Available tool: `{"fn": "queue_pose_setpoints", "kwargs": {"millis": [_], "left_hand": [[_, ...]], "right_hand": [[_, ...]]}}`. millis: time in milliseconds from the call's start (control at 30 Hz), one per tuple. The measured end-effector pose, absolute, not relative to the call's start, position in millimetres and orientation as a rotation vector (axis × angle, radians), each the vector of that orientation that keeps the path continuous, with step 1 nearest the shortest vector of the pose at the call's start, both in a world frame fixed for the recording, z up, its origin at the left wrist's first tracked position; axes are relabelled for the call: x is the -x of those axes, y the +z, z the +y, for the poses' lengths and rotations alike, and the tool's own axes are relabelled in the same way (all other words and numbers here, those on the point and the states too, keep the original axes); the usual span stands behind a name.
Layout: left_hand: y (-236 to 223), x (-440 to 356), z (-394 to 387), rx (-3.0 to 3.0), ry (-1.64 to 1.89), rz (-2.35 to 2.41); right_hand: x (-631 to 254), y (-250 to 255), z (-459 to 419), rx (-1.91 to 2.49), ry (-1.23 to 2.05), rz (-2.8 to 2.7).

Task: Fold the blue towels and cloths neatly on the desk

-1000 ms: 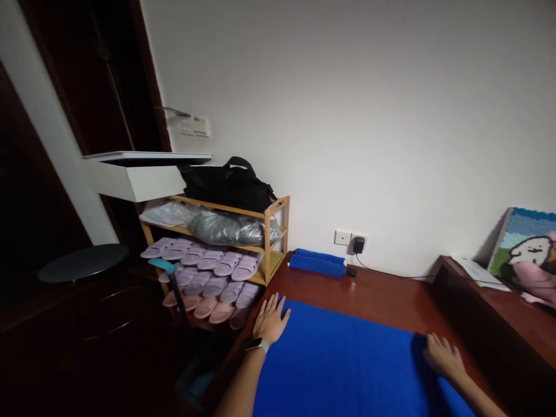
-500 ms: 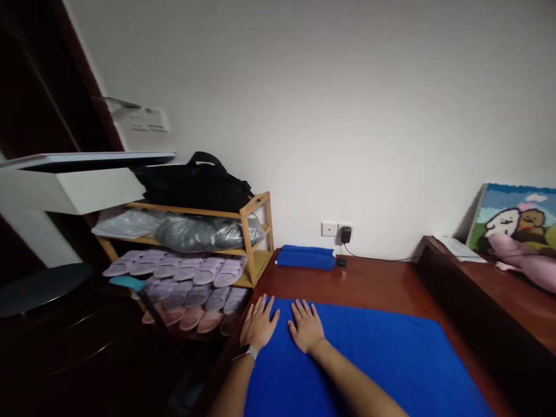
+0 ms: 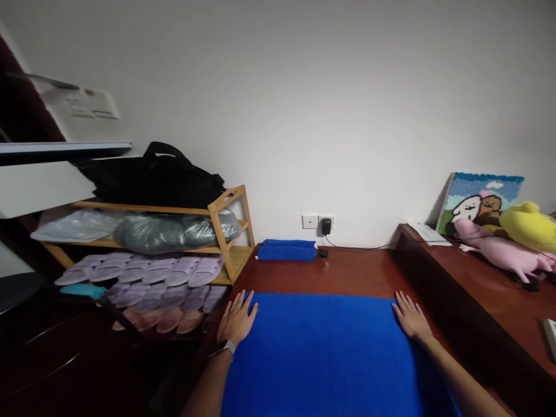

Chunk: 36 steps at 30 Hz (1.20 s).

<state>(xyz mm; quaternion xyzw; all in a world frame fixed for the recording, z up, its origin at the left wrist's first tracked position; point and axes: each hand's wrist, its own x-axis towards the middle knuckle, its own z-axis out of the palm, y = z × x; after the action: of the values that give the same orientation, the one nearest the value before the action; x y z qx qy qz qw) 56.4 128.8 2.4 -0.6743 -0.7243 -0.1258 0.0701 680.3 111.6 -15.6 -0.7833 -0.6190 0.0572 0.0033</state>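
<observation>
A large blue towel (image 3: 325, 353) lies spread flat on a reddish-brown wooden table (image 3: 356, 275). My left hand (image 3: 237, 319) rests open and flat on the towel's far left corner, a watch on its wrist. My right hand (image 3: 410, 317) lies open and flat on the far right corner. A second blue towel, folded (image 3: 286, 251), sits at the back of the table by the wall.
A wooden rack (image 3: 226, 231) to the left holds a black bag (image 3: 152, 176), wrapped bundles and several slippers (image 3: 169, 272). A charger (image 3: 325, 226) is plugged into the wall socket. A raised wooden shelf (image 3: 486, 289) on the right carries plush toys (image 3: 504, 249) and a picture (image 3: 478, 200).
My right hand slid from beside my left hand across the towel to its far right corner. The view swung to the right.
</observation>
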Motion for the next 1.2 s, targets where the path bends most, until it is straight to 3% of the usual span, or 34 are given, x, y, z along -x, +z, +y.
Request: {"fn": "queue_pose_setpoints", "kwargs": {"millis": [367, 733, 800, 867, 1000, 1100, 1200], "left_hand": [[3.8, -35.4, 130.7, 2.133, -0.164, -2.301], [11.2, -41.8, 110.6, 2.096, -0.283, -2.267], [12.7, -44.5, 107.4, 2.099, -0.325, -2.261], [13.1, -46.5, 105.0, 2.102, -0.375, -2.256], [10.7, -48.0, 102.7, 2.087, -0.421, -2.264], [8.2, -47.5, 101.7, 2.094, -0.414, -2.256], [6.8, -46.8, 101.5, 2.11, -0.411, -2.24]], "right_hand": [[-679.0, -21.5, 113.4, 2.42, 0.145, -1.955], [-652.1, 5.7, 111.9, 2.611, 0.046, -1.95], [-610.9, 25.6, 112.8, 2.559, -0.03, -2.0], [-545.9, 44.7, 110.5, 2.242, -0.064, -2.209], [-375.9, 59.3, 93.3, 1.623, 0.221, -2.453], [-271.1, 53.2, 81.8, 1.443, 0.466, -2.51], [-224.7, 48.1, 81.0, 1.428, 0.549, -2.518]]}}
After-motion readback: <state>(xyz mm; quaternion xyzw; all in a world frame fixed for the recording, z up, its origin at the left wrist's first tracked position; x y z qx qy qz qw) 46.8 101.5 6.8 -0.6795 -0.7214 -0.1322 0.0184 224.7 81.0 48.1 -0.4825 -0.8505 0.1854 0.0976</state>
